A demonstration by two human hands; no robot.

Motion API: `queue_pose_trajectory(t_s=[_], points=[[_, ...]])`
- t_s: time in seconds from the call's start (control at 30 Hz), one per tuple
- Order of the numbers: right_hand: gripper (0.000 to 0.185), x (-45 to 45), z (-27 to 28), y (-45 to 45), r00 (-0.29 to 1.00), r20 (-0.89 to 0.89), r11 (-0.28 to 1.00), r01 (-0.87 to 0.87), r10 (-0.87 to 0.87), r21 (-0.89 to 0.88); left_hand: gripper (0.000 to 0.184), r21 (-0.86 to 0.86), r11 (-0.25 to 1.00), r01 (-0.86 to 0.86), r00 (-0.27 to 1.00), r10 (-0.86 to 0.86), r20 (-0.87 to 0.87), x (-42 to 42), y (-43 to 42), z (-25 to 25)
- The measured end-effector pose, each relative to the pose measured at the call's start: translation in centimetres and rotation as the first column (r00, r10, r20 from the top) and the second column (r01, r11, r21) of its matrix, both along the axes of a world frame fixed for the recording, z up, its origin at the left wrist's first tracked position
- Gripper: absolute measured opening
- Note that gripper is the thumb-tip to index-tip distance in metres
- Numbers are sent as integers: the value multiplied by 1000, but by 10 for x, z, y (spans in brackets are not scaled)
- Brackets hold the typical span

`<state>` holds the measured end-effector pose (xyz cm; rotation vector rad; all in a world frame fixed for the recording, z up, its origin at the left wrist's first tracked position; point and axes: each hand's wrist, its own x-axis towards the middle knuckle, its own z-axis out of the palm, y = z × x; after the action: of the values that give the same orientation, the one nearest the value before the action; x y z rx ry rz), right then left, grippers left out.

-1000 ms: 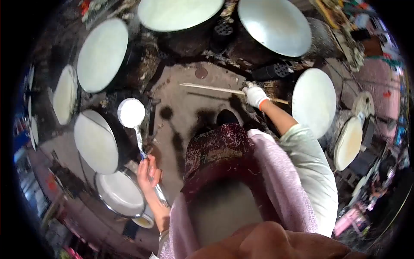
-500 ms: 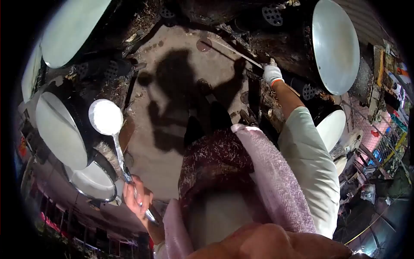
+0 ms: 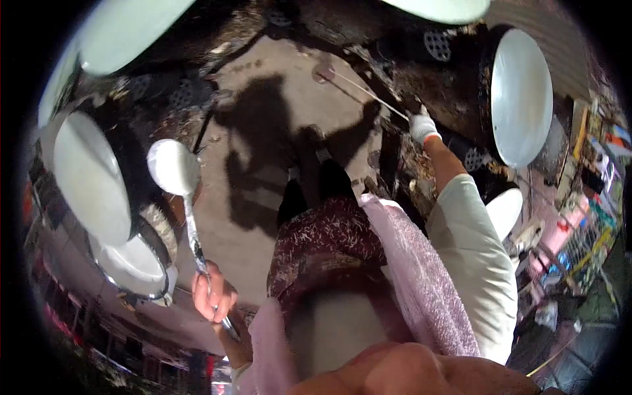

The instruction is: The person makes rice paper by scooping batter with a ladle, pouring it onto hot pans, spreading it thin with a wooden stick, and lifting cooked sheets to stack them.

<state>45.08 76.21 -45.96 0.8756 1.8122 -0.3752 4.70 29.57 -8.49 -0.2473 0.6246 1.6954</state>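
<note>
My left hand (image 3: pixel 214 294) is wrapped round the handle of a ladle (image 3: pixel 193 230). Its round bowl (image 3: pixel 172 166) is white and faces up, left of my body. My right hand (image 3: pixel 423 126), in a white glove with an orange cuff, reaches out to the right and grips a long thin stick (image 3: pixel 368 92). The stick's far end lies near a dull reddish disc (image 3: pixel 323 73) over the floor; whether the two are joined I cannot tell. Close to the right hand is a dark, rough stove side (image 3: pixel 434 79).
Wide round pans with white insides or contents stand on both sides: a left one (image 3: pixel 92 178), a smaller left one (image 3: pixel 135 266), a right one (image 3: pixel 521 99) and a small right one (image 3: pixel 505 212). Bare floor (image 3: pixel 257 56) with my shadow lies between. Clutter (image 3: pixel 579 224) fills the far right.
The view has shifted, so the pans on the right sit lower and another pan shows at the top. The ladle bowl appears slightly further right. Both hands keep their grips.
</note>
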Motion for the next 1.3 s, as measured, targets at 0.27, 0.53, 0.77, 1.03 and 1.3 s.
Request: queue_pose_trajectory(t_s=[0.27,0.53,0.77,1.03,1.3], points=[[34,-92,122,-160,651,-759,999,-37,26,2,36,50,850,-525,831,499,247,1,-132,83],[42,-143,294,-278,747,-659,984,168,-91,54,22,-552,449,-703,707,350,-615,-53,-263,130],[40,-276,366,-456,502,-864,999,-37,37,20,18,-765,202,-612,114,-934,-338,-207,-412,-48],[54,-272,328,-498,569,-818,995,94,-88,-41,33,-875,106,-473,81,-983,-163,-344,-370,-97],[57,-307,345,-545,568,-791,973,91,-227,-214,38,-826,562,-51,808,-463,-365,-254,-422,-190]])
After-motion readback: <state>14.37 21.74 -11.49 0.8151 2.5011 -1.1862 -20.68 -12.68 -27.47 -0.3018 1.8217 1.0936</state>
